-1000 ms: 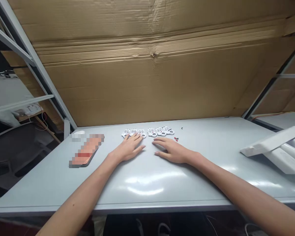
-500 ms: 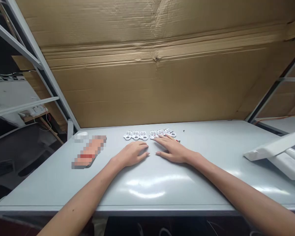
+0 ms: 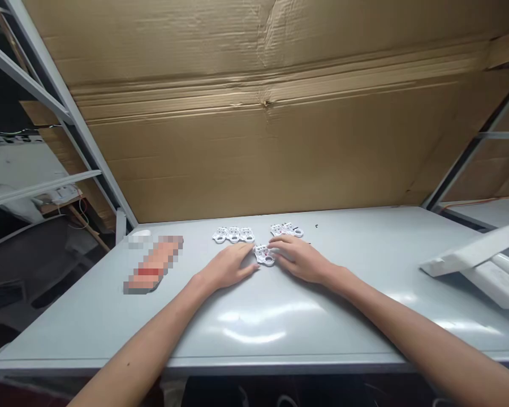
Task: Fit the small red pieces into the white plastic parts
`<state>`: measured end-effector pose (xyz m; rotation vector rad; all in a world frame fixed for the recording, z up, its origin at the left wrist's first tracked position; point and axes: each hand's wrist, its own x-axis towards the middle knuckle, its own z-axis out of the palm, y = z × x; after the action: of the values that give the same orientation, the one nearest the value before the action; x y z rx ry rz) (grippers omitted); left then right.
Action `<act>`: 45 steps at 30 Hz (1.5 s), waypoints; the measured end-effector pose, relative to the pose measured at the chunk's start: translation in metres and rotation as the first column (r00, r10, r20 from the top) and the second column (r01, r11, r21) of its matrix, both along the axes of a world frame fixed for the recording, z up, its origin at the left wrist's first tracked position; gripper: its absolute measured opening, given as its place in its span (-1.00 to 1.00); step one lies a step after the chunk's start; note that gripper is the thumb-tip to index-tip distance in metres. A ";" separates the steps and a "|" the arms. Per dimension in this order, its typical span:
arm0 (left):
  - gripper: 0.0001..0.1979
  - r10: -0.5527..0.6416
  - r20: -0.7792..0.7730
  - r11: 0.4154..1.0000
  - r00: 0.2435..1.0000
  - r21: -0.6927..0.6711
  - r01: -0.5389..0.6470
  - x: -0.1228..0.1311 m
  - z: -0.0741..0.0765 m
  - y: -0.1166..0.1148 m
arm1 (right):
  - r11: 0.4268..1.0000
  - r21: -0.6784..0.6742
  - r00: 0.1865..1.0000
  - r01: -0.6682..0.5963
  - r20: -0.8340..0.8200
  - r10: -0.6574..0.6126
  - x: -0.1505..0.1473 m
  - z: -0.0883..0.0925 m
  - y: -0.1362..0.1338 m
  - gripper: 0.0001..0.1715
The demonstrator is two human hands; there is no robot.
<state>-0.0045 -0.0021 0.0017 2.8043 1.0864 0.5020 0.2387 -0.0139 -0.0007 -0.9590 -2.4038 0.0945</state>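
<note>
A small white plastic part with a ring (image 3: 264, 255) lies between my two hands, over the table's middle. My right hand (image 3: 299, 258) has its fingertips and thumb on the right side of this part. My left hand (image 3: 227, 264) is at the part's left edge, thumb and fingers apart, the fingertips at or just touching it. Behind my left hand, three similar white parts (image 3: 233, 234) lie in a row. Two more white parts (image 3: 287, 229) lie behind my right hand, partly hidden by its fingers.
A pixelated reddish flat object (image 3: 155, 264) lies at the left, with a small white item (image 3: 139, 237) behind it. White long pieces (image 3: 479, 257) are stacked on the right of the grey table (image 3: 254, 316). A cardboard wall (image 3: 258, 152) and metal frame posts (image 3: 85, 124) bound the table.
One white part has left the right-hand group and come toward me, between my hands, with my right fingers on it. My left hand has hardly moved.
</note>
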 end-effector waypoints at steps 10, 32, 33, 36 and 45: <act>-0.66 -0.002 0.052 1.000 0.999 -0.024 0.004 0.005 -0.001 -0.002 | 1.000 -0.015 0.999 -0.023 0.041 0.023 -0.004 0.001 -0.003 -0.71; -0.71 -0.030 0.053 0.998 0.998 -0.052 0.033 0.011 0.003 -0.006 | 0.999 -0.017 0.998 -0.050 -0.023 0.050 -0.007 -0.004 0.000 -0.69; -0.71 -0.029 0.049 0.998 0.998 -0.050 0.032 0.011 0.003 -0.006 | 0.998 -0.030 0.996 -0.052 -0.067 0.050 -0.006 -0.004 0.000 -0.70; -0.73 -0.032 0.049 0.998 0.998 -0.053 0.035 0.011 0.003 -0.007 | 0.992 -0.122 0.968 -0.020 -0.252 -0.012 -0.006 -0.002 -0.001 -0.74; -0.70 -0.034 0.046 0.998 0.998 -0.055 0.037 0.008 0.004 -0.006 | 0.703 -0.616 0.477 -0.355 -0.766 -0.430 0.009 0.011 0.013 -0.69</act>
<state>0.0036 -0.0081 0.0054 2.7450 1.0240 0.5211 0.2474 -0.0009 0.0099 -0.9135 -1.2542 1.3028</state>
